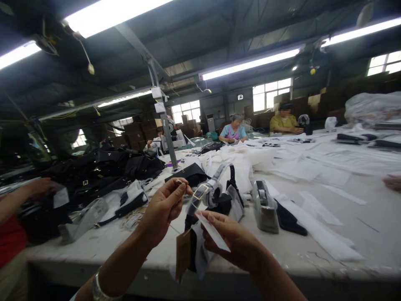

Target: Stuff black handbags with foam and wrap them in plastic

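Note:
My left hand [164, 207] is closed in a pinch, and the small thing between its fingertips is too small to name. My right hand [230, 240] grips a white paper tag [213, 230] between thumb and fingers. Between and beyond the hands lies a black strap with a gold-coloured buckle [201, 192], partly wrapped in clear film. Below the fingers a brown card tag [183, 253] hangs at the table's front edge, beside black and white material. A thin string runs near the left hand toward this tag.
A grey tape dispenser [265, 207] stands to the right, with a black piece [290, 218] and white strips beside it. Another dispenser [83, 219] is at left, near piled black bags [103, 165]. A metal post [169, 138] rises behind. Co-workers sit across the table; other people's hands [42, 187] reach in from both sides.

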A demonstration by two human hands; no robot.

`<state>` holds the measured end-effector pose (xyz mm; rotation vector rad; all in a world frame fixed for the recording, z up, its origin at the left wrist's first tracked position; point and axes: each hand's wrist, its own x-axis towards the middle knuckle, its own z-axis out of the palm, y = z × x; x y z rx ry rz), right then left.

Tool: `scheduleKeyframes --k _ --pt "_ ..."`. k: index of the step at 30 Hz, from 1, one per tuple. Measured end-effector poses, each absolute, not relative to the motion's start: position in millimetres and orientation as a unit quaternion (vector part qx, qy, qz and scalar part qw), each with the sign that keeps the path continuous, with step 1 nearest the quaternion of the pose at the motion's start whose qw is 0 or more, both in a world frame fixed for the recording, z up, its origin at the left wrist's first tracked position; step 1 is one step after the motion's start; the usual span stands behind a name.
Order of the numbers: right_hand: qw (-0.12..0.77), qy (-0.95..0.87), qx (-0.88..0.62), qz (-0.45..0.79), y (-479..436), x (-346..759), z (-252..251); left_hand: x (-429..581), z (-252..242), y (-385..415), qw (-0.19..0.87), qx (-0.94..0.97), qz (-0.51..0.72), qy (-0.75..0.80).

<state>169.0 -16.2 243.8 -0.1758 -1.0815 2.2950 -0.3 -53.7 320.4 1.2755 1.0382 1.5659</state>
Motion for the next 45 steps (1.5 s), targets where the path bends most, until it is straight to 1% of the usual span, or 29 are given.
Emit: scheduleKeyframes --k 3,5,9,12,15,21,24,26,29,31,33,35,39,42,45 --pt "0.28 -0.377 -0.021 0.883 -17 172 237 0 320 -53 0.409 0.521 0.625 0.414" --pt "0.282 -0.361 -0.018 0.889 -17 173 234 1 320 -53 0.409 0.525 0.628 0.404" --pt "0.291 -0.37 -0.029 0.882 -19 173 237 2 320 -55 0.445 0.503 0.642 0.369" --pt "0.307 -0.371 -0.037 0.875 -20 171 238 5 321 -57 0.468 0.486 0.652 0.345" --pt "0.344 -0.384 -0.066 0.854 -20 166 234 8 323 -58 0.471 0.481 0.661 0.332" --pt "0.414 -0.478 -0.143 0.761 -20 155 220 11 331 -58 0.485 0.454 0.694 0.277" --pt "0.431 -0.541 -0.167 0.703 -20 152 212 13 334 -60 0.498 0.444 0.697 0.265" --pt "0.455 -0.589 -0.191 0.639 -20 154 210 15 333 -62 0.496 0.454 0.686 0.278" --pt "0.528 -0.629 -0.215 0.529 -24 161 216 20 328 -66 0.493 0.48 0.654 0.314" --pt "0.556 -0.631 -0.184 0.509 -30 165 226 25 323 -67 0.499 0.5 0.625 0.334" --pt "0.547 -0.624 -0.132 0.542 -36 166 237 30 320 -68 0.496 0.526 0.595 0.351" --pt "0.521 -0.602 -0.112 0.595 -40 166 245 33 319 -69 0.485 0.553 0.575 0.358" --pt "0.481 -0.529 -0.183 0.675 -34 174 242 25 321 -71 0.456 0.595 0.548 0.37" --pt "0.495 -0.516 -0.249 0.653 -21 186 234 3 316 -65 0.402 0.61 0.53 0.43" --pt "0.487 -0.568 -0.31 0.586 -6 191 228 -27 303 -49 0.319 0.577 0.567 0.493"
